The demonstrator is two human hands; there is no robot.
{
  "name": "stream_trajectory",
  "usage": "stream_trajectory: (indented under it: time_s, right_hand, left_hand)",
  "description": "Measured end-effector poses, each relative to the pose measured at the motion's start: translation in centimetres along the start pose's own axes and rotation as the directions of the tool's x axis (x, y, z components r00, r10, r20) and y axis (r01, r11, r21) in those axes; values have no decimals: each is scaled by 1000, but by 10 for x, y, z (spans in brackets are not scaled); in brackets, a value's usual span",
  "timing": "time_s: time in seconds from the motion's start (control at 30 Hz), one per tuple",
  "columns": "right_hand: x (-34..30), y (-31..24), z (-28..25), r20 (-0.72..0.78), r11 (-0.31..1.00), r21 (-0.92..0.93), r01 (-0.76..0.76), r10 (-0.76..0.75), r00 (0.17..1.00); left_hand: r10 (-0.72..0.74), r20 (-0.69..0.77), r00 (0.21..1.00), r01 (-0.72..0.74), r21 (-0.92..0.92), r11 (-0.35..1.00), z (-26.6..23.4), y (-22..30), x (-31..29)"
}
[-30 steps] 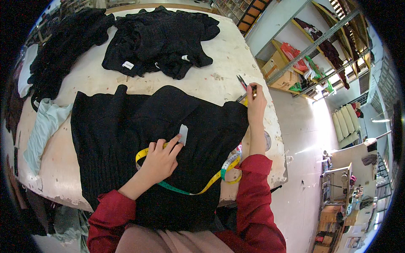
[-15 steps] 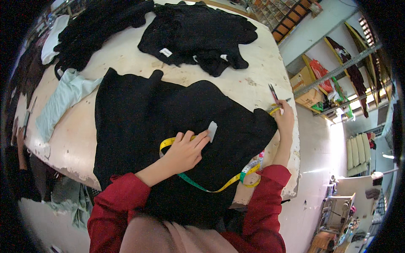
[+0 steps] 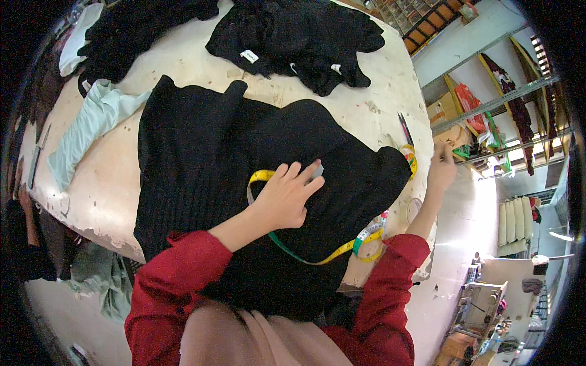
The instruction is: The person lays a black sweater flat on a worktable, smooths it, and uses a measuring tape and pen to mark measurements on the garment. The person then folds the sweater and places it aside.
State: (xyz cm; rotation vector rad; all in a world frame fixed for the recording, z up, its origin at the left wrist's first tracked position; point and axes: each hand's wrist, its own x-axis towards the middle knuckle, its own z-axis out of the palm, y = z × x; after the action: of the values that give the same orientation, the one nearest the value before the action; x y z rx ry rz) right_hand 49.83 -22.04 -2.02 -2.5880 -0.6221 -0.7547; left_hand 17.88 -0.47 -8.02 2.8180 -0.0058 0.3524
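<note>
A black knitted garment (image 3: 201,158) lies spread on the table in front of me. My left hand (image 3: 287,192) rests on it, fingers apart, with the fingertips against a small pale grey flat piece (image 3: 317,172) partly covered by them. A yellow, white and green tape measure (image 3: 336,252) loops under my left wrist and across the garment to its right side. My right hand (image 3: 442,168) is raised at the table's right edge, fingers curled together; what they hold, if anything, is hidden. A dark pen (image 3: 405,127) lies near it on the table, beside another yellow tape loop (image 3: 412,163).
More black garments (image 3: 293,39) with white labels lie at the far side of the table (image 3: 91,195). A pale green cloth (image 3: 91,131) and scissors (image 3: 38,155) lie at the left. Shelves with a cardboard box (image 3: 448,116) stand beyond the right edge. Another person's arm (image 3: 29,216) shows far left.
My right hand has moved right, away from the pen, which now lies on the table. My left hand stays on the garment, its fingers now covering more of the grey piece. The view has shifted slightly.
</note>
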Motion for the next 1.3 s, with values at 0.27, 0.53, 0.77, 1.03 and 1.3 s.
stream_trajectory:
  time_s: [0.27, 0.53, 0.77, 1.03, 1.3]
  right_hand:
    - [-10, -83, -40, 28, 206, 977, -65, 178, 984]
    - [-76, -232, 5, 207, 158, 965, -208, 24, 978]
    - [-95, -223, 103, -204, 436, 869, 233, -112, 972]
    - [-90, -181, 27, 730, 325, 669, -669, -458, 508]
    - [-122, -171, 44, 688, 666, 684, -299, -452, 568]
  left_hand:
    - [17, 8, 1000, -18, 180, 984, 5, 8, -3]
    - [18, -56, 998, -8, 172, 985, 8, 9, -43]
    - [18, -42, 999, -16, 43, 999, 10, 10, -31]
    - [-51, -59, 997, 58, 121, 991, 12, 13, -42]
    - [-126, 75, 989, 114, 141, 983, 10, 18, -40]
